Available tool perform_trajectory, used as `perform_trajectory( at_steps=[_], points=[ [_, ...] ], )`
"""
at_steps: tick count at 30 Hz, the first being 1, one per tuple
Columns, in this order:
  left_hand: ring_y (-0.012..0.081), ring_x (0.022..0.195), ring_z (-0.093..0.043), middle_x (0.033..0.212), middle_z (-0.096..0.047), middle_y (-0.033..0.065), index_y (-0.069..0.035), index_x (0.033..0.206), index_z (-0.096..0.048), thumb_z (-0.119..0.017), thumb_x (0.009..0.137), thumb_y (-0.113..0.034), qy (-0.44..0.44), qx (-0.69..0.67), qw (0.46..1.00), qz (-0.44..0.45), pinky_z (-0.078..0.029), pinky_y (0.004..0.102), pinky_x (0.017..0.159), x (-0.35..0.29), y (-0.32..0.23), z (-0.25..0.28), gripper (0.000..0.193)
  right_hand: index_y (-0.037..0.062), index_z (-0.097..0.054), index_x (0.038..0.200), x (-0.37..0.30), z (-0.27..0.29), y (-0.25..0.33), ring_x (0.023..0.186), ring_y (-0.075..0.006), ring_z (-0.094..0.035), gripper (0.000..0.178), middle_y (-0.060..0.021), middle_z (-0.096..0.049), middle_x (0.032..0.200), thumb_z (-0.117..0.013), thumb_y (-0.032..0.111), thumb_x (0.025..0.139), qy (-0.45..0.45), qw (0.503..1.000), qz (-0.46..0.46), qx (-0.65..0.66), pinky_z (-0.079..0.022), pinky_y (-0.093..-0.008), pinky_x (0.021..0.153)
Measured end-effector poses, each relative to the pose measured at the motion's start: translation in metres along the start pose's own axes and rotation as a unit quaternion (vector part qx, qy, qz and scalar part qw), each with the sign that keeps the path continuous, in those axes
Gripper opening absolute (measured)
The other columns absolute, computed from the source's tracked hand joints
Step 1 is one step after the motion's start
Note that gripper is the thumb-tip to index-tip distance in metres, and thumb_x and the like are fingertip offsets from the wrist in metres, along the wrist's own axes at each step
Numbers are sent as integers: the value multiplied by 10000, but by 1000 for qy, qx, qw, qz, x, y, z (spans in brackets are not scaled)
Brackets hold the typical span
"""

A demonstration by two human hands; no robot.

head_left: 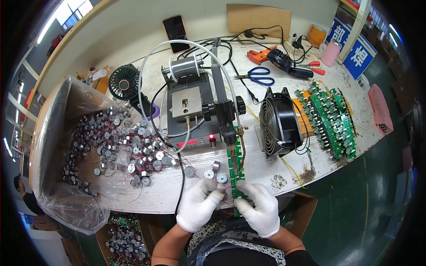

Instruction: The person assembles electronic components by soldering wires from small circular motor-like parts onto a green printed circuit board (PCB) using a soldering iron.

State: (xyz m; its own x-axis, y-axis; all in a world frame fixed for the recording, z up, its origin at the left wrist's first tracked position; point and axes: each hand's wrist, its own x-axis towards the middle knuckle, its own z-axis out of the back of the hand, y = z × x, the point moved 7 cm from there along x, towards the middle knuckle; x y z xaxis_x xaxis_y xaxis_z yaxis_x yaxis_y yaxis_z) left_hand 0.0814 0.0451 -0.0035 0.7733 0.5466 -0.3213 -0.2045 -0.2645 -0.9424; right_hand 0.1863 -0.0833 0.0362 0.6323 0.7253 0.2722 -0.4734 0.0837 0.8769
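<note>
The board lies between my two gloved hands, on the near part of a white surface. My right grip is on its right side, with the index fingertip and thumb apart from each other along the edge, both reaching onto the board; I cannot tell whether they pinch it. My left grip is just to the board's left, thumb and fingers drawn close together beside thin red wires; whether they hold a wire, I cannot tell.

The board is a long, narrow green strip, running straight away from me. Small pale and silvery parts dot its length. Its near end reaches between my wrists, and its far part passes beneath a black soldering iron, which points down over it. A curved, brownish tube hangs beside the iron.

Just beyond my left grip stand four small, round, silver motors. Farther left, many more spill from a clear plastic bag. Behind them is a dark soldering station with a red display. To the board's right stands a black fan.
</note>
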Motion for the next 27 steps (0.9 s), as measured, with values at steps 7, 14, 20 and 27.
perform_trajectory(
  at_steps=[7, 14, 20, 27],
  points=[
    [71, 696, -573, 836, -658, 55, 46, 986, -600, -633, 935, -74, -2, 27, 999, -21, -481, 227, 623, -1, 0, -3, 135, -5, -625, 1182, -4, -1, -4, 786, -242, -651, 449, -149, -649, 939, -724, -14, 744, 12, 1000, -3, 14, -527, -309, 703],
    [71, 706, -582, 831, -664, 56, 44, 980, -608, -640, 932, -73, -2, 42, 999, -27, -488, 229, 632, -1, -2, -3, 130, -5, -630, 1169, -2, -2, 0, 774, -248, -647, 433, -145, -649, 930, -723, -23, 746, 6, 999, 33, 10, -523, -312, 697],
    [71, 696, -583, 818, -667, 51, 37, 965, -621, -644, 928, -76, 1, 40, 999, -20, -483, 228, 622, -2, -2, -4, 121, 47, -653, 1205, -4, 1, 4, 752, -250, -645, 442, -131, -640, 897, -733, 1, 773, -21, 997, 68, 10, -521, -323, 670],
    [73, 726, -580, 851, -665, 53, 47, 980, -613, -656, 910, -83, -11, 46, 999, -13, -482, 225, 664, 1, -8, -1, 154, 33, -676, 1110, -2, -1, 6, 748, -241, -650, 399, -123, -648, 886, -725, -57, 724, -14, 998, 53, 5, -521, -308, 673]
  ],
)
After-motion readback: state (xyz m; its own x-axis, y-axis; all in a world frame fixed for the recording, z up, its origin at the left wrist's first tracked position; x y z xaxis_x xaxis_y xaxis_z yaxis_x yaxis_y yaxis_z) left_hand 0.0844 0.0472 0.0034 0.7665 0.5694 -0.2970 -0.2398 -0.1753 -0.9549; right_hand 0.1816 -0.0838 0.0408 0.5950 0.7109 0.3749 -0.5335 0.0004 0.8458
